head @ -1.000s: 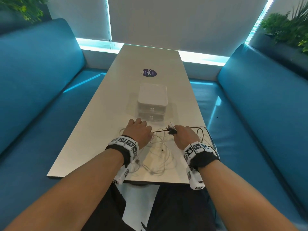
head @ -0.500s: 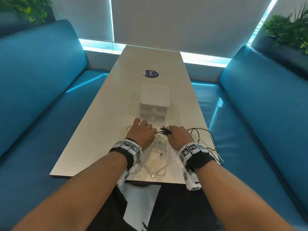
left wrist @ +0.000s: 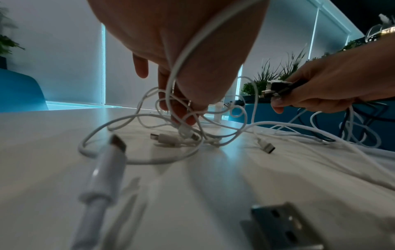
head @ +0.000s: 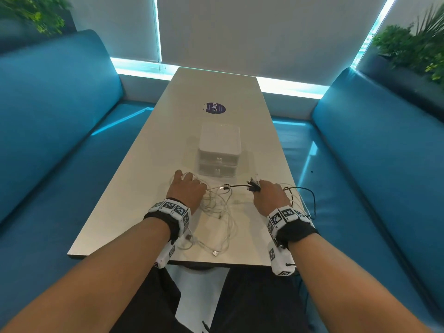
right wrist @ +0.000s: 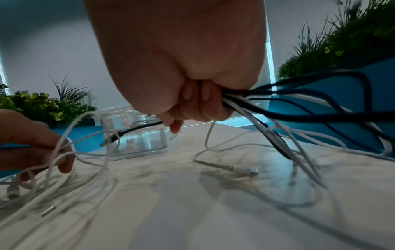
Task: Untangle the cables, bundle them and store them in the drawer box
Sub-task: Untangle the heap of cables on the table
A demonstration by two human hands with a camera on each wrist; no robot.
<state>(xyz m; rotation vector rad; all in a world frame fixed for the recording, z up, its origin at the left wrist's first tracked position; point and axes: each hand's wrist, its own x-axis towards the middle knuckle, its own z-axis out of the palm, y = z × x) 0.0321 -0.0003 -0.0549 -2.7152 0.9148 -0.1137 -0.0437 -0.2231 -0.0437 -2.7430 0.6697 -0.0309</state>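
Note:
A tangle of white cables [head: 217, 213] lies on the white table [head: 134, 195] between my hands. My left hand [head: 188, 188] sits at the tangle's left edge; in the left wrist view its fingers [left wrist: 181, 115] pinch white cable loops [left wrist: 171, 88] just above the table. My right hand [head: 264, 193] grips a bunch of black and white cable ends, with the plugs [head: 253, 185] sticking out of the fist [right wrist: 198, 101]. A black cable [head: 236, 186] runs from that fist toward my left hand. The white drawer box [head: 219, 150] stands just beyond, both drawers closed.
More black and white cable [head: 305, 195] loops over the table's right edge beside my right wrist. Loose USB plugs [head: 215, 253] lie near the front edge. A purple sticker [head: 214, 108] marks the far table. Blue sofas [head: 48, 131] flank both sides.
My hands have drawn apart: the right hand moved right with its bunch of plugs, stretching the black cable out of the tangle. The left hand stayed on the white cables.

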